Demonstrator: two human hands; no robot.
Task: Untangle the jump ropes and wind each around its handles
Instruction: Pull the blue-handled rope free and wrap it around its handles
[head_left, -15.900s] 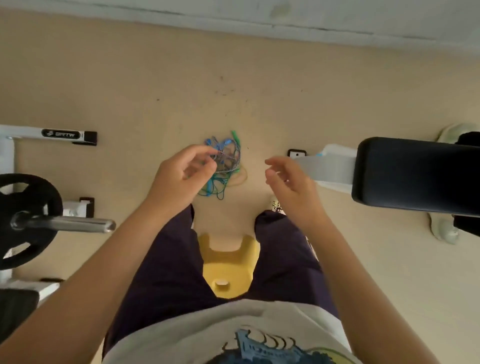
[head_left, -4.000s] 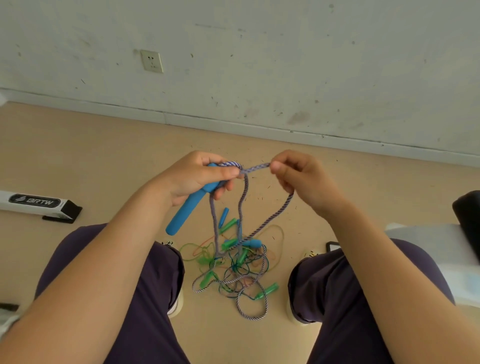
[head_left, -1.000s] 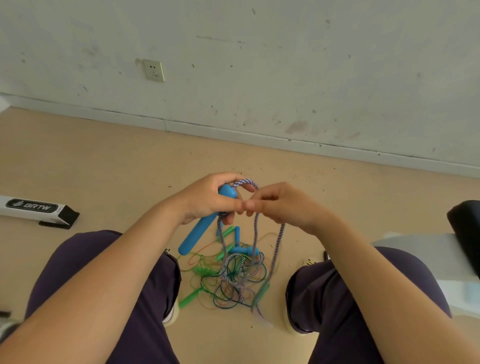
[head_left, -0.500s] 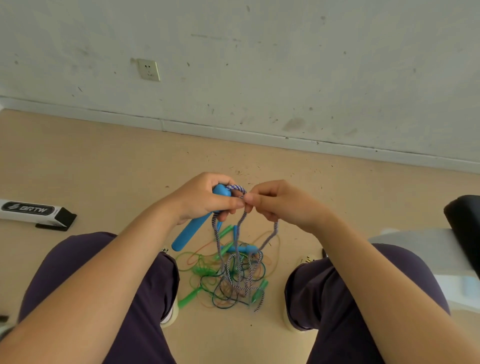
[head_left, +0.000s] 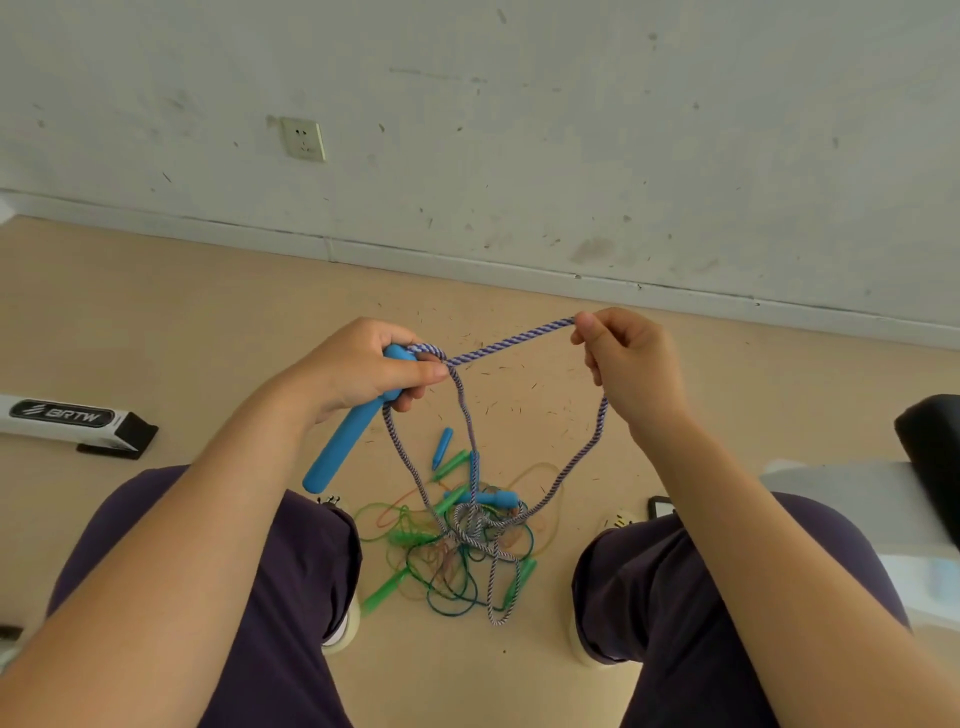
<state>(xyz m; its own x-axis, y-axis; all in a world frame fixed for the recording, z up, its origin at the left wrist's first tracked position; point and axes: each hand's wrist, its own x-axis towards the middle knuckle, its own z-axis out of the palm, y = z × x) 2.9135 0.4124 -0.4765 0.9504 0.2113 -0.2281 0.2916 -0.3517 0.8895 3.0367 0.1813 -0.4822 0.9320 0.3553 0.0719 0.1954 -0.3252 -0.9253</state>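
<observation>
Two knees in dark trousers frame the bottom of the view, and on the tan floor (head_left: 156, 322) between them lies a tangle of ropes (head_left: 462, 540) — thin green and orange cords, green handles, a small blue handle and loops of the braided rope. Above it, the left hand (head_left: 363, 371) has its fingers curled round the top of a blue handle (head_left: 343, 447), which slants down to the left, the thumb pressing the braided purple-and-white rope (head_left: 511, 340) against the handle's end. From there the rope runs taut to the right hand (head_left: 631, 358), which pinches it between thumb and forefinger — then drops in a long loop into the tangle. Two more strands hang from the left hand into the same heap. Farther off, a white bar (head_left: 67, 415) with a black end lies at the left. Beyond stands a scuffed wall (head_left: 571, 130) with a socket (head_left: 303, 139).
</observation>
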